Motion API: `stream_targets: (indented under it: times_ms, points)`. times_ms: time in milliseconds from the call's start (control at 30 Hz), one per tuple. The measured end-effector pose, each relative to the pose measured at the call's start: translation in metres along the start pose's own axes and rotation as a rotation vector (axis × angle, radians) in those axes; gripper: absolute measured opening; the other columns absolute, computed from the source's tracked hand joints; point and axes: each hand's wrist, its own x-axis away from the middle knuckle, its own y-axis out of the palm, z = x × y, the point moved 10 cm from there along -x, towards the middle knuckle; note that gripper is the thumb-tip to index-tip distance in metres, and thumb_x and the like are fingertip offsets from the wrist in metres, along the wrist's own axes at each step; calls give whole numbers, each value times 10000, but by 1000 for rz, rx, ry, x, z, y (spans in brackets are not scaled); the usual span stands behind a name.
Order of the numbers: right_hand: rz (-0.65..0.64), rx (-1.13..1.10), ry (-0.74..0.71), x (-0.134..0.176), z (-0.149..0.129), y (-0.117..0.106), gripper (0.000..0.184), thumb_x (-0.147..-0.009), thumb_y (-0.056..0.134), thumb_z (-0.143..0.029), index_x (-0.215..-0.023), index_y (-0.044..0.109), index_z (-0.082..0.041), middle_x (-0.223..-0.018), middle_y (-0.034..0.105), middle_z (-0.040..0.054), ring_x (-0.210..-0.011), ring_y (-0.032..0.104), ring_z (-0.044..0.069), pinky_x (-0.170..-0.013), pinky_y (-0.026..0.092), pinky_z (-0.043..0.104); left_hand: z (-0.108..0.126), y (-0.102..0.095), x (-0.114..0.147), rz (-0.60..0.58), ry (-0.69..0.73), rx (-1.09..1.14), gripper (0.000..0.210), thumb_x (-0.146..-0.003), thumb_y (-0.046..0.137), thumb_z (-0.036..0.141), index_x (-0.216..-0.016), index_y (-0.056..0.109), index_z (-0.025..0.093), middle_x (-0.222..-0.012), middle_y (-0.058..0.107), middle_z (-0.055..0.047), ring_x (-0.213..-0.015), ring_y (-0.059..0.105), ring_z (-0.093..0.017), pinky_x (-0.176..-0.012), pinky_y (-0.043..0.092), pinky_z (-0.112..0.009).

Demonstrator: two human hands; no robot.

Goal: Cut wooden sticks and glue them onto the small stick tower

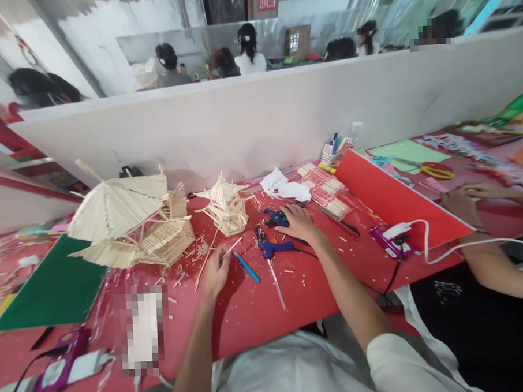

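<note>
I have the left hand [216, 271] just below the middle of the frame, its thumb and fingers pinched narrow on a thin wooden stick [234, 244]. The stick slants up to the right, over the red table [258, 317], with a blue pen [247, 267] lying close beside it. Right of centre I see the right hand [301, 224], palm down, fingers loosely spread at a blue-handled tool [276, 217]; whether the fingertips press on it I cannot tell from here. A blue glue gun [276, 247] lies just below that hand, a clear glue stick [277, 285] stretching from it toward the lower edge.

For containers, I look to the upper right of centre: a white lattice cup [328, 157] stands near the partition [241, 127] with several pens [335, 141] upright in it. Below it, clear plastic packets [326, 184] with red print lie flat, holding bundles of pale wooden sticks. A transparent vessel [357, 129] sits to the cup's right; its contents are too faint for me to make out.

A small stick-built model [225, 206] stands at the centre, among scattered offcuts, and a larger model [128, 219] sits left of it.
</note>
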Motion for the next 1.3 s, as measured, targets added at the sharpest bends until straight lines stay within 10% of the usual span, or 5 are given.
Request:
stream_targets:
  times_ms: [367, 533, 933, 1300]
  points:
    - [168, 66, -89, 12, -19, -48, 536, -1010, 506, -507, -1394, 566, -137, -1318, 620, 215, -1209, 533, 392, -1032, 363, 516, 7, 0, 4, 26, 16, -99, 298, -932, 502, 448, -745, 524, 217, -654, 510, 25, -647, 482, -167, -639, 343, -273]
    - [52, -114, -166, 45, -54, -74, 503, -982, 566, -536, -1364, 608, -212, -1282, 648, 169, -1164, 611, 353, -976, 456, 442, 13, -4, 5, 64, 53, -23, 305, -945, 512, 452, -782, 597, 209, -715, 578, 4, -702, 520, -175, -684, 382, -277]
    - [-352, -782, -142, 66, -123, -10, 356, -996, 540, -513, -1144, 698, -231, -937, 771, 51, -869, 718, 250, -778, 509, 337, 12, -11, 4, 107, 29, 96, 320, -919, 570, 447, -934, 763, 192, -871, 743, -65, -802, 628, -222, -741, 447, -313]
    - [-450, -807, -125, 65, -146, 2, 375, -1062, 372, -504, -1150, 594, -214, -903, 659, 30, -879, 635, 208, -835, 463, 326, 9, -3, 4, 41, 58, 3, 403, -942, 522, 466, -1006, 764, 150, -939, 784, -76, -830, 686, -221, -761, 510, -314]
